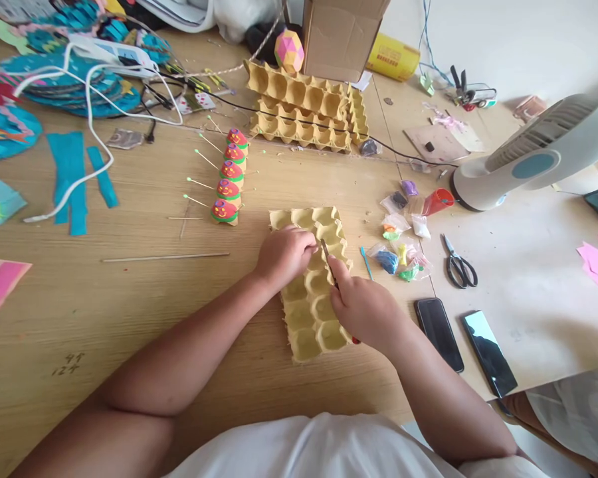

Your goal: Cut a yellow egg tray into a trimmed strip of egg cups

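Observation:
A yellow egg carton tray point(309, 317) lies on the wooden table in front of me. My left hand point(284, 255) is curled on the tray's upper left part, fingers closed and pressing it down. My right hand point(363, 309) grips a craft knife point(327, 257) whose blade points up and left into the tray near my left fingers; a red bit of its handle shows below my palm. Left of the tray stands a row of several painted egg-cup caterpillar pieces point(229, 176) with pin antennae.
More egg trays point(303, 106) are stacked at the back by a cardboard box point(341, 36). Clay packets point(398, 255), scissors point(459, 265) and two phones point(438, 332) lie to the right, a white fan point(538, 156) beyond. Wooden skewer point(164, 257), cables and teal paper at left.

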`<state>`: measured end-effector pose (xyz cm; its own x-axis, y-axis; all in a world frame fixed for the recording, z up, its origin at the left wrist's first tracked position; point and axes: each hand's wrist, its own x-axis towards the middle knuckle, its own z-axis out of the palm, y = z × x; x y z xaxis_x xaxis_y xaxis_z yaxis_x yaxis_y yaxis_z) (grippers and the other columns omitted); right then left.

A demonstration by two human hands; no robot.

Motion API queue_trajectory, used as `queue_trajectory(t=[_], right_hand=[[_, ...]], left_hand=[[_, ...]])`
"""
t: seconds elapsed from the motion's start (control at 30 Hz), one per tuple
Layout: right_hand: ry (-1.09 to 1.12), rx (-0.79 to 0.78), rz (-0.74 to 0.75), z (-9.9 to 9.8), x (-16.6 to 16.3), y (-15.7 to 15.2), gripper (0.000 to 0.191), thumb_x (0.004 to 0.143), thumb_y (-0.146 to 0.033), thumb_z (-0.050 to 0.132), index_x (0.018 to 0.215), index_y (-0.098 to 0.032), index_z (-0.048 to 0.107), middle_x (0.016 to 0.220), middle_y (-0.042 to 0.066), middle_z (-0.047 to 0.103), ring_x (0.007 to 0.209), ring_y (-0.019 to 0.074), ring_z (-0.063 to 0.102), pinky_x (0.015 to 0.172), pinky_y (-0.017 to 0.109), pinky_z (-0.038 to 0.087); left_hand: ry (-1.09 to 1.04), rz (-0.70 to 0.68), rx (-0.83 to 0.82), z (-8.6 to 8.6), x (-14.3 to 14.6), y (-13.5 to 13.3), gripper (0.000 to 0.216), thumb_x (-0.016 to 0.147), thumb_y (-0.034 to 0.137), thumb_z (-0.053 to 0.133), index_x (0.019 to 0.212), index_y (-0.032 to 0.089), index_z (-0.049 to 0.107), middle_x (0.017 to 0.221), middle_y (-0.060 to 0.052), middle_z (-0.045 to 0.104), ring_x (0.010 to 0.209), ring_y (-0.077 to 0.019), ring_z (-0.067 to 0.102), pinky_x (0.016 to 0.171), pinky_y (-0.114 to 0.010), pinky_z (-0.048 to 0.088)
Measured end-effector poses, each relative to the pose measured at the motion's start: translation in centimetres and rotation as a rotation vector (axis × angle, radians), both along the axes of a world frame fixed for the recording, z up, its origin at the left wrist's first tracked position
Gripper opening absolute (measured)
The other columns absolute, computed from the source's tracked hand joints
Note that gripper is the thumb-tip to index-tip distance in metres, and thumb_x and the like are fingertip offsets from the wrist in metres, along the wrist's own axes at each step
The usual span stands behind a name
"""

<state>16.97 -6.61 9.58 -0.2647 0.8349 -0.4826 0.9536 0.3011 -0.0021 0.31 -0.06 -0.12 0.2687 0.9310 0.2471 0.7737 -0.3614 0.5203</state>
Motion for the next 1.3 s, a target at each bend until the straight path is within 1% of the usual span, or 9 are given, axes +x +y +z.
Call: queue_trajectory(t=[0.1, 0.23, 0.37, 0.6, 0.77, 0.87, 1.07, 1.2, 1.3], right_hand=[[-0.004, 0.019, -0.018, 0.0, -0.4, 0.2, 0.058, 0.105, -0.028, 0.033, 0.159, -0.01, 0.028, 0.095, 0.014, 0.078, 0.083, 0.0263, 0.075, 0.062, 0.031, 0.045], [-0.038, -0.001, -0.019, -0.1, -0.6, -0.3, 0.058, 0.105, -0.028, 0.03, 0.16, -0.009, 0.026, 0.089, 0.012, 0.078, 0.081, 0.0254, 0.075, 0.062, 0.031, 0.045], [-0.055, 0.026, -0.016, -0.2, -0.8, 0.0, 0.058, 0.105, -0.028, 0.031, 0.159, -0.011, 0.025, 0.092, 0.012, 0.077, 0.083, 0.0257, 0.075, 0.061, 0.031, 0.044], [-0.045, -0.048, -0.033, 1.1, -0.3, -0.1, 0.057, 0.105, -0.028, 0.03, 0.159, -0.011, 0.025, 0.092, 0.01, 0.077, 0.079, 0.0238, 0.074, 0.06, 0.031, 0.04], [-0.045, -0.046, -0.045, 1.6, -0.8, 0.6, 0.056, 0.105, -0.029, 0.031, 0.16, -0.014, 0.025, 0.094, 0.011, 0.077, 0.081, 0.0246, 0.073, 0.06, 0.03, 0.039], [-0.043, -0.063, -0.042, 1.7, -0.8, 1.0, 0.058, 0.105, -0.028, 0.031, 0.161, -0.012, 0.022, 0.092, 0.012, 0.077, 0.079, 0.0245, 0.072, 0.061, 0.031, 0.039], [-0.065, -0.072, 0.022, 2.6, -0.5, 1.5, 0.055, 0.105, -0.028, 0.028, 0.157, -0.012, 0.028, 0.092, 0.011, 0.077, 0.076, 0.0227, 0.071, 0.06, 0.029, 0.038], [-0.069, -0.069, 0.012, 3.0, -0.6, 1.6, 0.053, 0.105, -0.028, 0.029, 0.156, -0.013, 0.029, 0.09, 0.01, 0.077, 0.069, 0.0201, 0.068, 0.057, 0.028, 0.034], [-0.087, -0.047, 0.022, 3.0, -0.9, 1.7, 0.052, 0.105, -0.029, 0.029, 0.155, -0.013, 0.029, 0.091, 0.01, 0.077, 0.074, 0.0216, 0.069, 0.057, 0.029, 0.034]], left_hand=[[0.0, -0.003, -0.001, 0.1, 0.0, 0.0, 0.018, 0.09, 0.024, 0.061, 0.074, 0.022, 0.069, 0.076, -0.003, 0.068, 0.08, -0.0215, 0.06, 0.061, -0.033, 0.033], [0.003, 0.006, -0.022, 0.3, 0.0, -0.1, 0.019, 0.09, 0.024, 0.06, 0.075, 0.022, 0.071, 0.077, -0.004, 0.069, 0.081, -0.0221, 0.061, 0.061, -0.032, 0.034], [-0.017, -0.003, -0.012, 0.4, 0.0, -0.1, 0.018, 0.09, 0.024, 0.059, 0.076, 0.022, 0.071, 0.078, -0.005, 0.069, 0.083, -0.0225, 0.061, 0.063, -0.032, 0.037], [-0.012, 0.019, -0.035, 0.3, 0.2, -0.1, 0.019, 0.09, 0.024, 0.06, 0.076, 0.022, 0.072, 0.08, -0.005, 0.072, 0.083, -0.0226, 0.062, 0.061, -0.033, 0.036], [-0.029, 0.014, -0.02, 0.4, 0.1, -0.1, 0.019, 0.09, 0.026, 0.06, 0.076, 0.022, 0.071, 0.079, -0.004, 0.07, 0.083, -0.0222, 0.062, 0.063, -0.033, 0.038], [-0.023, -0.003, -0.025, 0.3, 0.1, -0.1, 0.018, 0.09, 0.025, 0.059, 0.077, 0.022, 0.071, 0.079, -0.004, 0.071, 0.083, -0.0222, 0.062, 0.063, -0.033, 0.038], [-0.027, -0.001, -0.015, 0.3, 0.1, -0.1, 0.018, 0.09, 0.025, 0.059, 0.077, 0.022, 0.071, 0.079, -0.004, 0.07, 0.084, -0.0227, 0.062, 0.063, -0.034, 0.037], [-0.022, -0.004, -0.019, 0.4, 0.0, -0.1, 0.019, 0.091, 0.026, 0.059, 0.076, 0.022, 0.07, 0.078, -0.005, 0.07, 0.084, -0.0232, 0.062, 0.062, -0.034, 0.036], [-0.026, -0.009, -0.015, 0.4, 0.0, -0.1, 0.02, 0.091, 0.025, 0.058, 0.076, 0.022, 0.07, 0.079, -0.005, 0.07, 0.084, -0.0233, 0.062, 0.063, -0.034, 0.037]])
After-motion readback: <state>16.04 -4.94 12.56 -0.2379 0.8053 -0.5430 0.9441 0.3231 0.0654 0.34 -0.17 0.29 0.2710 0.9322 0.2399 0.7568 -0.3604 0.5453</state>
